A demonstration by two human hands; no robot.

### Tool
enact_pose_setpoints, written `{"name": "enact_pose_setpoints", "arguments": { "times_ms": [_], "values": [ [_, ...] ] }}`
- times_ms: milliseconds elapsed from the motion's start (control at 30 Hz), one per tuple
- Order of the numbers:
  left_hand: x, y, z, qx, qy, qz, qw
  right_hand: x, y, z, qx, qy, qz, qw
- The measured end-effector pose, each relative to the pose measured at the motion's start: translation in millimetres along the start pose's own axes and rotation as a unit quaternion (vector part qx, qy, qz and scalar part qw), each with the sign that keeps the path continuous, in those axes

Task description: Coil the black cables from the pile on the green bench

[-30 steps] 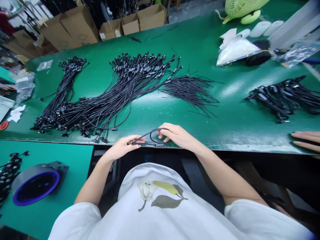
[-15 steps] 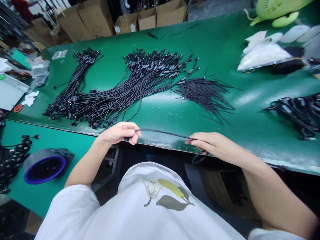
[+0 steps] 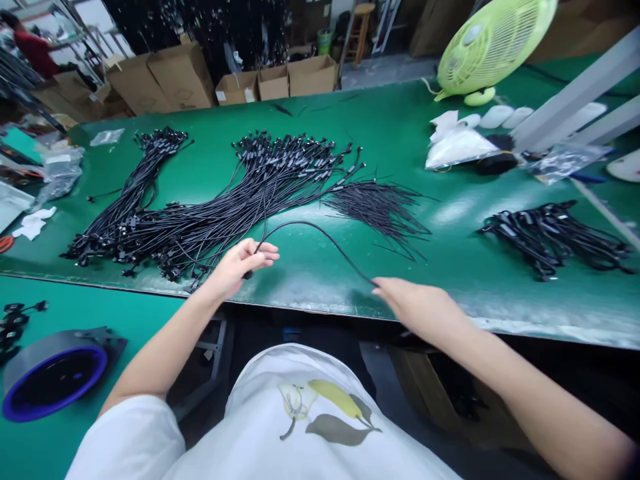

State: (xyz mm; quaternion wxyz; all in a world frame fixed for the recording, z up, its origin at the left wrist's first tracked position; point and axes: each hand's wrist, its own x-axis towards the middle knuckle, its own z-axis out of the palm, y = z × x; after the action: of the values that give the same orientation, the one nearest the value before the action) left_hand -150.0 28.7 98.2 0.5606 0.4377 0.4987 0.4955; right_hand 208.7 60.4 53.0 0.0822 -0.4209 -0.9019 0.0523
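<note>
A single black cable (image 3: 320, 230) arches up between my two hands over the front edge of the green table (image 3: 320, 267). Its one end is pinched in my left hand (image 3: 245, 261), where a small dark plug pokes out below the fingers. My right hand (image 3: 413, 301) is closed on the other part of the cable, palm down; what lies beneath the palm is hidden. Just beyond my left hand lies a large bundle of black cables (image 3: 250, 193) with connectors at both ends. To its right is a spread pile of thin black strips (image 3: 377, 203).
At the right lie folded black cables (image 3: 555, 233). Farther back are a white plastic bag (image 3: 460, 148), a green fan (image 3: 493, 47) and a grey metal post (image 3: 575, 87). A tape roll (image 3: 55, 380) sits lower left. Cardboard boxes (image 3: 180, 77) stand behind the table; a person in red sits far left.
The cable has gone from nearly straight to a high arch. My right hand has turned palm down, and the loop hanging below it no longer shows. The view has shifted right and up.
</note>
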Motion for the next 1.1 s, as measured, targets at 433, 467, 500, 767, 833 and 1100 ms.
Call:
{"name": "enact_pose_setpoints", "arguments": {
  "times_ms": [433,467,500,767,833,1100],
  "values": [
    [-23.8,-20.8,62.7,0.132,-0.195,-0.08,0.969,51.8,-56.7,-28.5,0.218,-0.064,-0.082,0.97],
    [-24.2,-16.8,53.0,0.115,-0.211,-0.1,0.966,53.6,-45.3,-28.4,0.252,-0.061,-0.075,0.963],
    [-24.8,-12.0,42.0,0.071,-0.218,-0.114,0.967,54.1,-33.7,-27.2,0.282,-0.058,-0.064,0.956],
    [-25.4,8.8,-12.5,-0.257,-0.013,-0.047,0.965,32.6,10.2,1.3,0.194,0.033,-0.009,0.98],
    [-21.9,3.8,-10.2,-0.234,-0.037,-0.064,0.969,29.6,6.2,3.5,0.142,0.042,-0.022,0.989],
    [-31.1,6.4,-6.8,-0.248,-0.107,-0.065,0.961,41.7,16.4,5.3,0.162,0.045,-0.004,0.986]
  ]
}}
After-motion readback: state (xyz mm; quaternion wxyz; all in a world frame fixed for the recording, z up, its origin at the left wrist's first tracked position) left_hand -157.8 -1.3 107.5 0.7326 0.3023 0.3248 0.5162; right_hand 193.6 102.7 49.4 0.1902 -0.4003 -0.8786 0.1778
